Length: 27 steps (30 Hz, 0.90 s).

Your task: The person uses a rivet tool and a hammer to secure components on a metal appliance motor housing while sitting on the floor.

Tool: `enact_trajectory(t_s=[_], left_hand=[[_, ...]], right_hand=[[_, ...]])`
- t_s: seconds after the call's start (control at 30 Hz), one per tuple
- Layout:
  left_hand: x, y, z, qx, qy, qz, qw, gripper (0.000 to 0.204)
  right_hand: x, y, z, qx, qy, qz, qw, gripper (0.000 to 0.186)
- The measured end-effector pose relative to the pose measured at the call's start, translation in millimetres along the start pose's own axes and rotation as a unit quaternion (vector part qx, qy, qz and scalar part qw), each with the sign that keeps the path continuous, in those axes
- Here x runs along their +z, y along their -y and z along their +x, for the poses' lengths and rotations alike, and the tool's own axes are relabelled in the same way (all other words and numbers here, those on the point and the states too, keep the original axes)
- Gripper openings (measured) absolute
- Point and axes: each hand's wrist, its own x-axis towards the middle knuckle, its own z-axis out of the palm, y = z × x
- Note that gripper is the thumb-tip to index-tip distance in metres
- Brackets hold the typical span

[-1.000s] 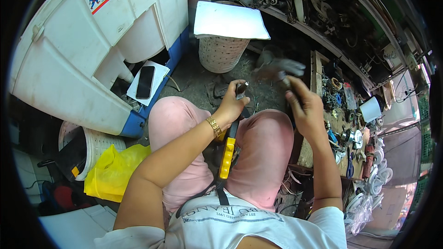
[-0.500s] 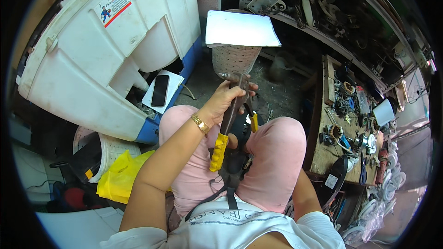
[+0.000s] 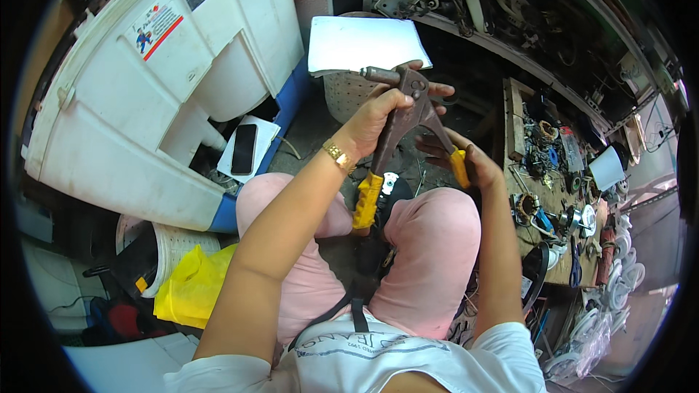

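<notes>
We now have both hands at the dark brown metal plier-like tool with two yellow-gripped handles [image 3: 402,122], which is held up above the gap between the knees. A second ago our right hand [image 3: 481,169] was wielding a hammer; half a second ago it was out of sight beside the right knee. Now it is up at the tool's right yellow grip, and we see no hammer. Our left hand [image 3: 376,112] is closed around the tool's head, its thumb across the front and the other fingers behind.

The tool's handles stand wide apart, and its stubby nose points left, in front of the white spiral-bound notebook [image 3: 368,44] on the pale perforated bucket [image 3: 342,98]. Our right fingers are spread rather than wrapped, with the grip between them and the palm; we cannot tell how firmly they touch it.

We judge that the change takes us from hammering to two-handed handling of the tool: the left hand steadies the head while the right attends to a handle. The cluttered wooden bench [image 3: 558,268] lies to our right, apart from this work.
</notes>
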Motion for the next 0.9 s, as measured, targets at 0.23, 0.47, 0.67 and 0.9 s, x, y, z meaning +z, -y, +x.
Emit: enact_trajectory(t_s=[0.23,0.47,0.67,0.9], left_hand=[[4.2,14.8,56.2,0.07,-0.015,-0.035,0.997,0.048],[1.8,29.5,90.8,0.081,0.013,0.087,0.993,0.042],[-53.2,64.3,112.3,-0.028,-0.031,0.129,0.991,0.058],[-172.2,220.7,2.3,-0.122,-0.471,0.193,0.852,0.036]], right_hand=[[17.4,48.5,28.2,0.106,0.06,0.049,0.991,0.086],[3.2,46.3,40.9,0.054,0.129,0.212,0.967,0.074],[-23.5,32.9,53.5,0.091,-0.062,0.065,0.992,0.056],[-62.2,-52.6,55.5,0.227,-0.159,-0.132,0.952,0.042]])
